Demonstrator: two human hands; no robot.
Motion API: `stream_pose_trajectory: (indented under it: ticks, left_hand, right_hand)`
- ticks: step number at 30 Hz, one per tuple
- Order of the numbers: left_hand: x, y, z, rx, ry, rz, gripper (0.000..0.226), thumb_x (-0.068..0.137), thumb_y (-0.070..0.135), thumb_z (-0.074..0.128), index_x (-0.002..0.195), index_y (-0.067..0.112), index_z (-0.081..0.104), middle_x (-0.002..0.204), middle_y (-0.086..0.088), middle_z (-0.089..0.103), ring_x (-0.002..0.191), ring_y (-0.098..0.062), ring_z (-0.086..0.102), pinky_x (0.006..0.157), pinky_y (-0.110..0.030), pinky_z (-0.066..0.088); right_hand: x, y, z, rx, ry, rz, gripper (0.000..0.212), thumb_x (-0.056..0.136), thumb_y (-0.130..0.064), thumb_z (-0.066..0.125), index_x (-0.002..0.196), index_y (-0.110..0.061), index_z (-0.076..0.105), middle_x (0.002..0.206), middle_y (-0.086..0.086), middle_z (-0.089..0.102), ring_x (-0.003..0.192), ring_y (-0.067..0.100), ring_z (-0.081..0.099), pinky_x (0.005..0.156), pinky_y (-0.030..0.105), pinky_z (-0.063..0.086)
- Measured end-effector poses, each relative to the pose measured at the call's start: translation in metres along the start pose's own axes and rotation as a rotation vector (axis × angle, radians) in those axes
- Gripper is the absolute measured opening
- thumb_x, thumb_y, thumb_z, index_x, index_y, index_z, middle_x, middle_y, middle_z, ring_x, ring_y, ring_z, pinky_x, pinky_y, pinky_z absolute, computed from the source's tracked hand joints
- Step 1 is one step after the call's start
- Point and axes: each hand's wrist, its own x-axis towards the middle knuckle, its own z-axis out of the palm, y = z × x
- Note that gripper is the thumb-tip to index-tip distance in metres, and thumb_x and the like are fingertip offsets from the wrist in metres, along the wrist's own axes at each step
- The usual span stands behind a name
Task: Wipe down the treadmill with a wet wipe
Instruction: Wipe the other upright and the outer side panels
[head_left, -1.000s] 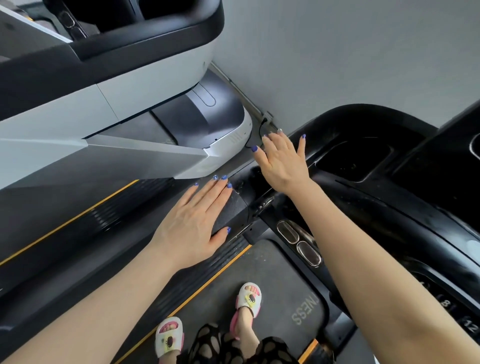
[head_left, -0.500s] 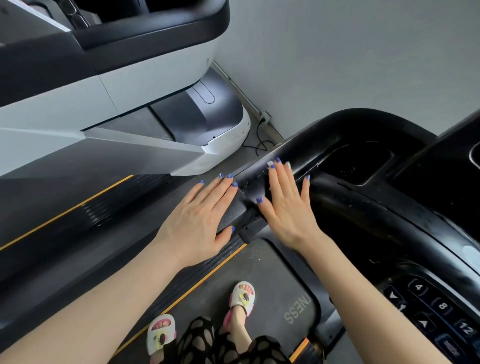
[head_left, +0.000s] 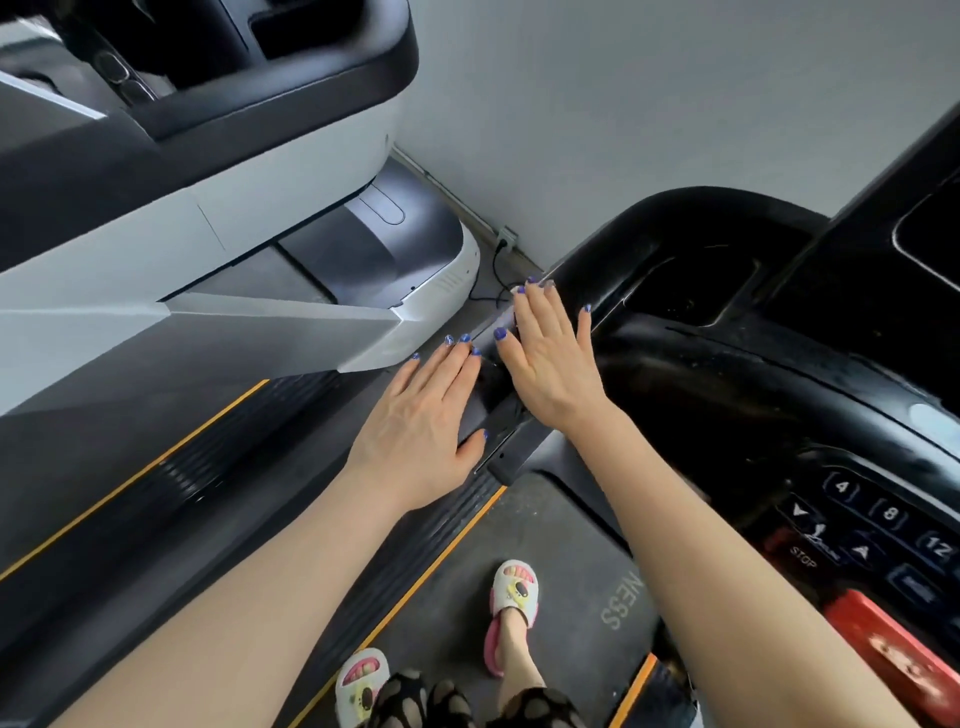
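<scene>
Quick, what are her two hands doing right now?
Left hand: open, flat on the treadmill upright.
Right hand: open, fingers straight, pressing a white wipe barely showing.

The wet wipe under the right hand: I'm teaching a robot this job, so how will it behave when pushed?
The wet wipe is likely limp: only a thin white edge shows beyond the flat right hand. It should glide on the glossy treadmill armrest, though it may bunch up.

Wet wipe (head_left: 521, 289) mostly hidden under right hand (head_left: 551, 364); treadmill console (head_left: 883, 525) cut off at right edge.
</scene>
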Motion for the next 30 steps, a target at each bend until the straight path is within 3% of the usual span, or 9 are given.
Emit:
stream_pose_trajectory:
  ticks: [3, 10, 16, 18, 20, 23, 25, 27, 30]
  left_hand:
    - [-0.001, -0.003, -0.002, -0.048, 0.01, 0.022, 0.076, 0.09, 0.042, 0.056, 0.155, 0.007, 0.035, 0.164, -0.009, 0.03, 0.152, -0.022, 0.027, 0.123, -0.041, 0.022]
    - [-0.038, -0.004, 0.001, 0.038, 0.015, -0.016, 0.075, 0.094, 0.046, 0.028, 0.154, 0.002, 0.035, 0.162, -0.014, 0.032, 0.151, -0.026, 0.03, 0.121, -0.047, 0.027]
    - [-0.04, 0.0, 0.003, 0.112, 0.008, -0.05, 0.078, 0.094, 0.048, 0.03, 0.158, 0.004, 0.026, 0.165, -0.013, 0.024, 0.153, -0.025, 0.023, 0.122, -0.047, 0.027]
    - [-0.039, 0.0, 0.003, 0.126, 0.008, -0.058, 0.077, 0.094, 0.047, 0.031, 0.158, 0.005, 0.025, 0.166, -0.012, 0.024, 0.153, -0.024, 0.023, 0.123, -0.046, 0.026]
    - [-0.04, 0.001, 0.003, 0.144, 0.013, -0.064, 0.077, 0.094, 0.047, 0.031, 0.158, 0.005, 0.026, 0.165, -0.012, 0.025, 0.153, -0.024, 0.024, 0.123, -0.045, 0.025]
    - [-0.04, 0.002, 0.003, 0.159, 0.015, -0.07, 0.078, 0.093, 0.048, 0.031, 0.159, 0.006, 0.025, 0.166, -0.01, 0.024, 0.153, -0.023, 0.023, 0.123, -0.044, 0.025]
    - [-0.039, 0.002, 0.004, 0.172, 0.009, -0.071, 0.078, 0.093, 0.049, 0.03, 0.159, 0.006, 0.024, 0.166, -0.01, 0.023, 0.154, -0.023, 0.022, 0.124, -0.044, 0.025]
    - [-0.04, 0.002, 0.004, 0.188, -0.001, -0.07, 0.079, 0.094, 0.05, 0.028, 0.16, 0.007, 0.022, 0.167, -0.009, 0.021, 0.154, -0.022, 0.02, 0.124, -0.044, 0.024]
    - [-0.04, 0.001, 0.005, 0.206, -0.003, -0.077, 0.079, 0.094, 0.051, 0.03, 0.16, 0.008, 0.021, 0.167, -0.009, 0.022, 0.154, -0.022, 0.02, 0.124, -0.043, 0.025]
  right_hand:
    - [-0.025, -0.006, 0.01, 0.047, 0.009, 0.039, 0.064, 0.108, -0.048, 0.018, 0.161, -0.019, -0.002, 0.169, -0.002, -0.01, 0.154, 0.013, -0.016, 0.123, 0.046, -0.015]
    - [-0.048, -0.009, 0.017, 0.067, -0.028, 0.029, 0.074, 0.099, -0.06, 0.007, 0.161, -0.022, -0.008, 0.167, -0.006, -0.018, 0.152, 0.01, -0.021, 0.122, 0.043, -0.018]
    - [-0.049, 0.001, 0.017, -0.046, -0.013, -0.048, 0.076, 0.099, -0.063, 0.004, 0.161, -0.021, -0.006, 0.168, -0.006, -0.013, 0.153, 0.011, -0.017, 0.121, 0.049, -0.018]
    - [-0.029, 0.0, 0.01, -0.117, -0.005, -0.078, 0.072, 0.102, -0.059, 0.009, 0.162, -0.018, 0.005, 0.17, -0.003, -0.002, 0.155, 0.014, -0.009, 0.121, 0.051, -0.016]
    - [0.002, 0.0, 0.001, -0.155, 0.013, -0.108, 0.064, 0.106, -0.052, 0.015, 0.157, -0.015, 0.027, 0.167, -0.001, 0.018, 0.156, 0.016, 0.002, 0.121, 0.054, -0.013]
    - [0.042, 0.0, -0.003, -0.158, 0.001, -0.124, 0.065, 0.106, -0.051, 0.012, 0.122, -0.014, 0.062, 0.144, 0.001, 0.05, 0.15, 0.017, 0.023, 0.121, 0.058, -0.011]
    - [0.051, 0.001, 0.001, -0.16, 0.024, -0.135, 0.067, 0.105, -0.052, 0.01, 0.107, -0.014, 0.065, 0.134, 0.002, 0.057, 0.145, 0.019, 0.031, 0.121, 0.061, -0.009]
    - [0.042, 0.002, 0.005, -0.127, 0.049, -0.14, 0.065, 0.106, -0.052, 0.012, 0.122, -0.014, 0.062, 0.148, 0.002, 0.049, 0.151, 0.018, 0.023, 0.122, 0.058, -0.011]
    - [0.011, 0.003, 0.01, -0.059, 0.07, -0.18, 0.078, 0.099, -0.059, 0.003, 0.156, -0.015, 0.032, 0.167, 0.001, 0.02, 0.156, 0.017, 0.004, 0.121, 0.051, -0.015]
